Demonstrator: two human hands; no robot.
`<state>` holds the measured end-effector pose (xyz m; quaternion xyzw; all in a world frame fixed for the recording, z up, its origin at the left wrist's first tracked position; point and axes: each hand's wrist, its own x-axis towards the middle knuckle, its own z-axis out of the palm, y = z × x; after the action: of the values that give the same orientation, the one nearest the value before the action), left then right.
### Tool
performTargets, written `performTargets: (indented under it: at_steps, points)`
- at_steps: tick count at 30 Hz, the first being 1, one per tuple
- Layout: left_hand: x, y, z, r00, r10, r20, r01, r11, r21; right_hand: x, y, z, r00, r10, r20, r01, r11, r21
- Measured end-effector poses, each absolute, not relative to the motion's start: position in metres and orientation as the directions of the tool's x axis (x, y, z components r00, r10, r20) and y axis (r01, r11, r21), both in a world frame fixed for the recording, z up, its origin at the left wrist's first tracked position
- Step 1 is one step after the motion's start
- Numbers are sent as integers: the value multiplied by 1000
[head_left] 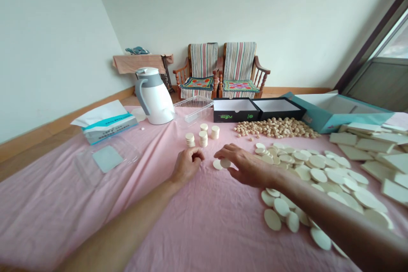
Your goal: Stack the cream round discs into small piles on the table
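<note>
My right hand (pixel 244 163) holds a pale round wooden disc (pixel 225 163) between thumb and fingers, just above the pink cloth. A second disc (pixel 217 165) lies flat beside it and is partly overlapped. My left hand (pixel 187 165) rests on the cloth, its fingers curled in loosely with no disc showing in them. Just beyond it stand short stacks of the same discs: a left stack (pixel 190 139), a front middle stack (pixel 203 139), a back stack (pixel 204 127) and a right stack (pixel 215 132). A large loose heap of discs (pixel 317 175) spreads beneath and beyond my right forearm.
Small wooden beads (pixel 277 127) lie before two black boxes (pixel 236 115). A blue box (pixel 342 120) and rectangular wooden pieces (pixel 379 144) are at right. A white jug (pixel 157 100), tissue pack (pixel 106 122) and clear plastic trays (pixel 196 110) stand at left and back.
</note>
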<state>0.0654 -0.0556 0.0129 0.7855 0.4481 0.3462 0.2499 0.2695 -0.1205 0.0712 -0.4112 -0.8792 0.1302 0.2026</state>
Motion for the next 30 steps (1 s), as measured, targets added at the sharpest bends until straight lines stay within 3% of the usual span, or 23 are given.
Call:
performTargets:
  at_steps: [7, 17, 22, 27, 30]
  points:
    - [65, -55, 10, 360, 879, 313, 498, -464, 732, 259, -95, 50, -676, 707, 208, 582, 686, -437]
    - [65, -55, 9, 342, 889, 306, 489, -446, 750, 267, -94, 40, -642, 727, 244, 569, 666, -483]
    - [65, -55, 10, 340, 887, 312, 486, -450, 749, 265, -92, 32, -563, 774, 290, 667, 633, -394]
    - [65, -56, 11, 339, 889, 308, 499, -448, 742, 257, -70, 33, -322, 867, 380, 845, 444, -297]
    - [65, -57, 11, 337, 890, 306, 505, -445, 739, 249, -57, 34, -292, 885, 361, 899, 384, -213]
